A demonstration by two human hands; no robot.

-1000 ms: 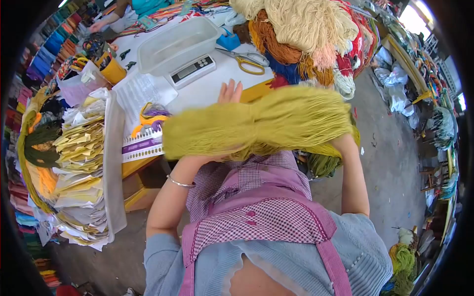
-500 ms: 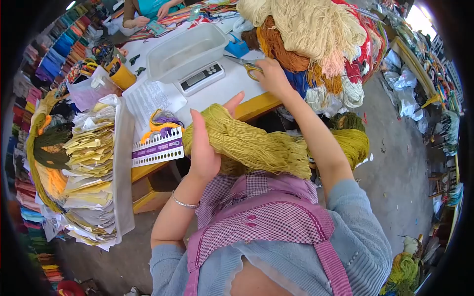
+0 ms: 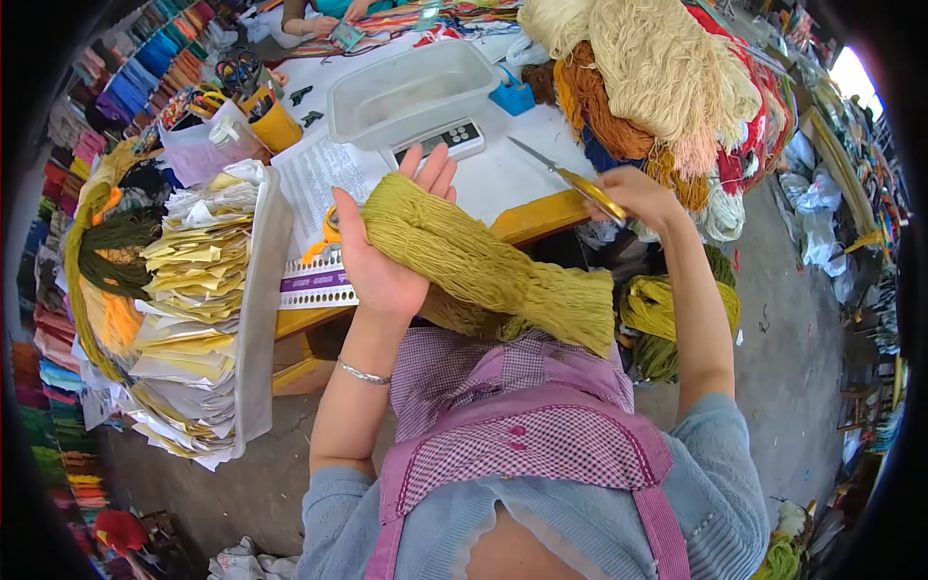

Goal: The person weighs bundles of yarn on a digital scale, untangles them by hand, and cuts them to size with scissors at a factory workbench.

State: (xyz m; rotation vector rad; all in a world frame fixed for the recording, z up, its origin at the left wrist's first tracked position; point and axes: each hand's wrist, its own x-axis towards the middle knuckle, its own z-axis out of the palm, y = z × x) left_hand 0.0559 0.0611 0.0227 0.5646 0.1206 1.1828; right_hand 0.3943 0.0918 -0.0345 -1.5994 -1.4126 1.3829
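Observation:
A thick skein of olive-green thread [image 3: 464, 251] runs across the front of my body, one end at my left hand [image 3: 385, 261]. It lies between my left thumb and fingers, and the fingers stretch out past it. Its other end hangs over my lap by the apron [image 3: 532, 440]. My right hand [image 3: 638, 198] grips yellow-handled scissors [image 3: 580, 184] above the table edge, blades pointing up and left. The scissors are apart from the skein. Just beyond my left fingers stands a digital scale [image 3: 454, 140] with a clear plastic tub [image 3: 411, 116].
At left a bin [image 3: 256, 329] is packed with paper envelopes. A punched thread card [image 3: 314, 280] lies beside it. Heaped skeins [image 3: 657, 77] fill the table's right side; more green skeins [image 3: 677, 314] hang below. Across the table are another person's hands [image 3: 324, 21].
My right hand has lifted the scissors off the table and brought them right and toward me. My left hand has turned its palm upward beneath the skein.

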